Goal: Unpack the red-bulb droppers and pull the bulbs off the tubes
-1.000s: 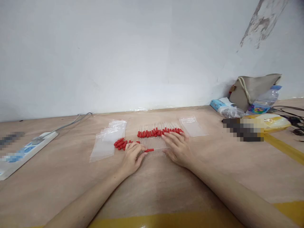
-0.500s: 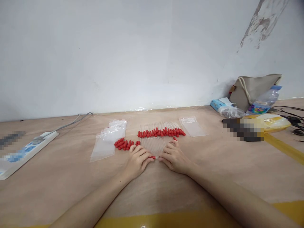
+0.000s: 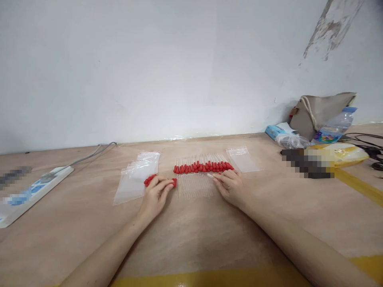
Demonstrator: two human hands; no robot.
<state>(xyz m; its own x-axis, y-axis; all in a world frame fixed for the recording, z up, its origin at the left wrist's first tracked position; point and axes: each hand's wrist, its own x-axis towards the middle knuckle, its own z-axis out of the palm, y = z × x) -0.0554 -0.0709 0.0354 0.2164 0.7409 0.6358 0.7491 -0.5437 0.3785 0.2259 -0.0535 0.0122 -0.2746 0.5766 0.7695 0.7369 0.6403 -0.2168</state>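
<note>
My left hand (image 3: pixel 154 195) is closed at the right end of a small pile of red rubber bulbs (image 3: pixel 149 180), thumb and fingers pinching a red bulb (image 3: pixel 174 183). Its fingers hide most of the pile. My right hand (image 3: pixel 231 188) is closed on a thin clear tube (image 3: pixel 210 175), whose end pokes out to the left of the fingertips. Between the hands lies a row of clear tubes (image 3: pixel 194 186) side by side. Just behind them is a row of tubes fitted with red bulbs (image 3: pixel 197 166), like droppers. The right fingertips cover the right end of that row.
Clear zip bags (image 3: pixel 131 181) lie left of the pile, another zip bag (image 3: pixel 243 159) to the right. A power strip (image 3: pixel 38 191) is at far left. At right are a tissue pack (image 3: pixel 277 131), a grey bag (image 3: pixel 323 111), a plastic bottle (image 3: pixel 335 125) and black cables (image 3: pixel 369 147).
My hands were together near the front of the tubes, joined by a bulb and tube. They have parted: the left moved left to the bulb pile, the right went back and right.
</note>
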